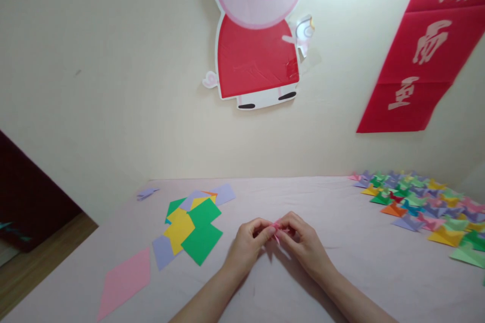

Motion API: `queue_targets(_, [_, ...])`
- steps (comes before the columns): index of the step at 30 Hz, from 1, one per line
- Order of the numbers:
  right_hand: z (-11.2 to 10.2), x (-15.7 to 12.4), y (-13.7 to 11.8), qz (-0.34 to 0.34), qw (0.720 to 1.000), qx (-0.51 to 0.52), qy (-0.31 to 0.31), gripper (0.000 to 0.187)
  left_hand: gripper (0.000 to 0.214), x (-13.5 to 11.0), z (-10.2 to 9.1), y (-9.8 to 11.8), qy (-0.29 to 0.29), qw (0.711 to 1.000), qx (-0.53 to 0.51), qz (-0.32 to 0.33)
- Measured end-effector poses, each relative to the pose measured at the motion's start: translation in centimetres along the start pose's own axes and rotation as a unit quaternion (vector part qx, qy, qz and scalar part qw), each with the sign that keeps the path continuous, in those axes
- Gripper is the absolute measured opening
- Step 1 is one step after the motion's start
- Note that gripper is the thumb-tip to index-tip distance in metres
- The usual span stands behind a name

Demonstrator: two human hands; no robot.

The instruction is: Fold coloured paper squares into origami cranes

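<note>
Both hands meet over the middle of the cloth-covered table, pinching one small piece of folded pink paper. My left hand grips its left side between thumb and fingers. From the other side, my right hand has its thumb and fingertips closed on the same paper. Most of the folded shape is hidden behind the fingers; a narrow pink point sticks out below them. To the left of my hands lies a loose pile of square paper sheets, among them a green sheet, a yellow sheet and a purple sheet.
Many folded paper pieces in mixed colours stand in rows at the right. A flat pink sheet lies front left, and a small folded purple paper lies at the back left. Behind the table rises a wall with a cartoon cutout.
</note>
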State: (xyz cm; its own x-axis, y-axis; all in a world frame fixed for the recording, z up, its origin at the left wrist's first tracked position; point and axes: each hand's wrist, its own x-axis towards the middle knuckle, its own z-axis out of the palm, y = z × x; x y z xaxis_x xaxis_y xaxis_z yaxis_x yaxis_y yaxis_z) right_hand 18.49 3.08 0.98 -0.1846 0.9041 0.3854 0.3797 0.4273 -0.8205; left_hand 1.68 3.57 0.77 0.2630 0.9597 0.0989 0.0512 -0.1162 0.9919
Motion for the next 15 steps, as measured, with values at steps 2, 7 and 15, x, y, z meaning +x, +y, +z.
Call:
queue_targets(2, [-0.1, 0.0, 0.0, -0.021, 0.999, -0.028, -0.001, 0.019, 0.026, 0.0, 0.2, 0.0, 0.001, 1.0, 0.013, 0.003])
queue_targets(7, [-0.1, -0.4, -0.1, -0.029, 0.995, -0.094, 0.011, 0.02, 0.014, -0.2, 0.5, -0.1, 0.018, 0.996, 0.089, 0.002])
queue_targets(15, [-5.3, -2.1, -2.7, 0.114, 0.953, -0.272, -0.068, 0.019, 0.019, -0.3, 0.4, 0.1, 0.015, 0.991, 0.136, 0.009])
